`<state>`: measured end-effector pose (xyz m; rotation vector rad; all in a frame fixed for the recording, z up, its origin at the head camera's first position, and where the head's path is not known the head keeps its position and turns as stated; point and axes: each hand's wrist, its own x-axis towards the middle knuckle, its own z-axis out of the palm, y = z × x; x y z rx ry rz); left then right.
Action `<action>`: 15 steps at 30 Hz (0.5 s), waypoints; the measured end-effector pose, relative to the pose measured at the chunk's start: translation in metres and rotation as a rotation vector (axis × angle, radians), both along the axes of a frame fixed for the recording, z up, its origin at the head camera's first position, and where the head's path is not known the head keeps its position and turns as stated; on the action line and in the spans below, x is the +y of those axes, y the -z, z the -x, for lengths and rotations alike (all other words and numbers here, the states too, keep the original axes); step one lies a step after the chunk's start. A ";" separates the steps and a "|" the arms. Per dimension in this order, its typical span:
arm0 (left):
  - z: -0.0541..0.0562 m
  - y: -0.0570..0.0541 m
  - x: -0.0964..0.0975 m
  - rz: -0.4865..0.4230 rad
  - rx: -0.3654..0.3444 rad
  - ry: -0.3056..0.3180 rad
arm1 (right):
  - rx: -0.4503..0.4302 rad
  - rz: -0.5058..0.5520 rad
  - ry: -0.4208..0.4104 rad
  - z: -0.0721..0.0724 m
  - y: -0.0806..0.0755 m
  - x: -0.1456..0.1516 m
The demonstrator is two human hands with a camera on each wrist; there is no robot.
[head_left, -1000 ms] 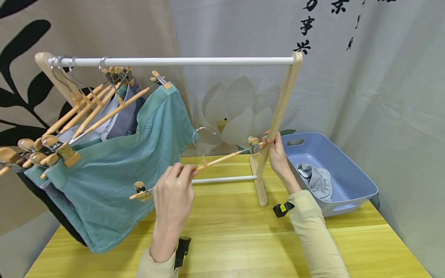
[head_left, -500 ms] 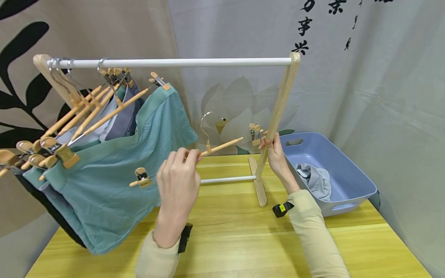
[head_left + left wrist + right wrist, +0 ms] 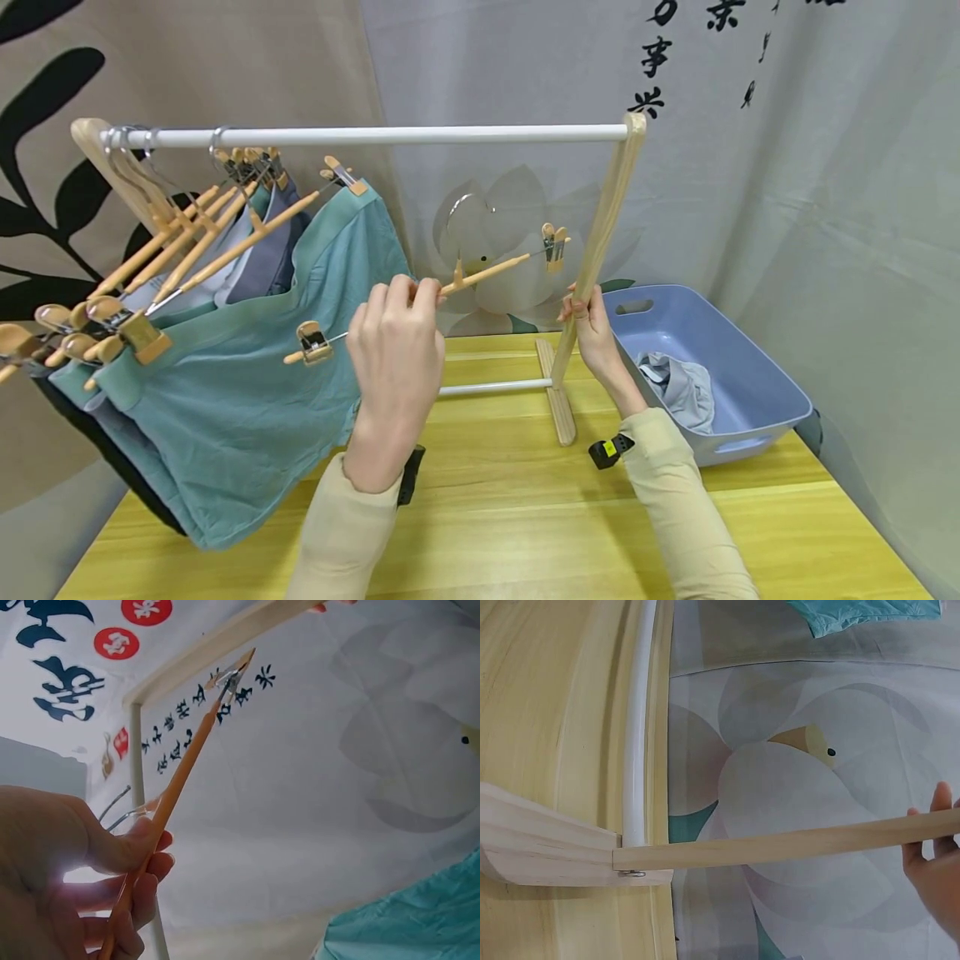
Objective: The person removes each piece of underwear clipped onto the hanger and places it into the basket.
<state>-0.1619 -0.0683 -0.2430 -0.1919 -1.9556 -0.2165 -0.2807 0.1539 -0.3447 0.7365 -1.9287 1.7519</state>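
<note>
My left hand (image 3: 397,371) grips a wooden clip hanger (image 3: 487,272) by its bar, fingers wrapped round it. The hanger carries no garment; one clip shows at each end and its metal hook points up, below the white rail (image 3: 427,135). In the left wrist view the thumb and fingers curl round the orange-brown bar (image 3: 180,776). My right hand (image 3: 596,333) holds the right wooden post (image 3: 606,217) of the rack at its lower half. Teal shorts (image 3: 247,400) hang from a clip hanger at the rack's left, in front of other clipped garments.
A blue basket (image 3: 765,375) stands right of the rack with a grey-blue crumpled cloth (image 3: 678,392) inside. The rack's foot (image 3: 558,408) and lower white bar (image 3: 495,387) stand on the wooden table (image 3: 510,517). A printed curtain hangs behind.
My left hand has lifted the clip hanger up and slightly right, its hook nearing the rail's height. The right hand keeps its place on the post.
</note>
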 end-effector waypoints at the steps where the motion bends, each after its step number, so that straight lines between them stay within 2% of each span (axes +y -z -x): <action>1: 0.001 -0.002 0.001 0.003 0.007 -0.005 | 0.001 0.004 -0.001 0.000 0.000 0.000; 10: 0.013 -0.018 0.012 0.014 0.030 -0.021 | 0.000 0.021 -0.014 0.001 0.000 -0.001; 15: 0.017 -0.026 0.018 0.014 0.007 -0.022 | -0.008 0.010 -0.007 0.000 0.000 0.000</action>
